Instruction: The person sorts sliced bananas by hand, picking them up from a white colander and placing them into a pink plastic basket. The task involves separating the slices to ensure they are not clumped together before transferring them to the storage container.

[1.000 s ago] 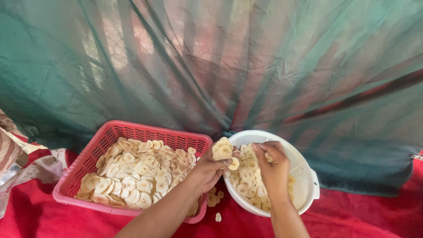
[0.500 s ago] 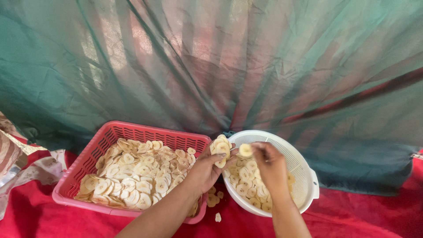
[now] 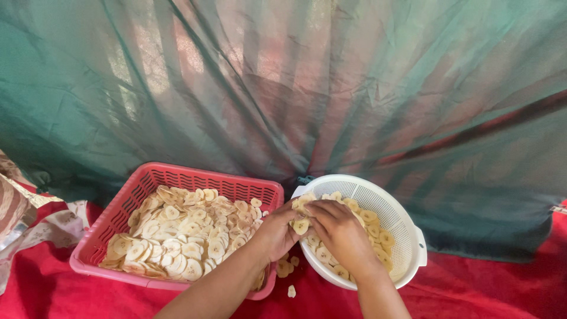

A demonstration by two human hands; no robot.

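Observation:
A pink plastic basket (image 3: 147,177) at the left holds a heap of pale yellow banana slices (image 3: 177,236). To its right a white round colander (image 3: 407,236) tilts toward me with more slices (image 3: 378,227) inside. My left hand (image 3: 276,231) is at the colander's near rim, gripping a small stack of slices (image 3: 301,225). My right hand (image 3: 339,230) lies over the slices in the colander, fingers curled on the same stack, touching my left hand.
Everything rests on a red cloth (image 3: 472,289). A few loose slices (image 3: 286,269) lie between basket and colander. Green netting (image 3: 295,88) hangs close behind. A patterned fabric (image 3: 18,212) sits at the far left.
Both hands have come down from above the colander rim and closed together on the slices. Basket and colander stay where they were.

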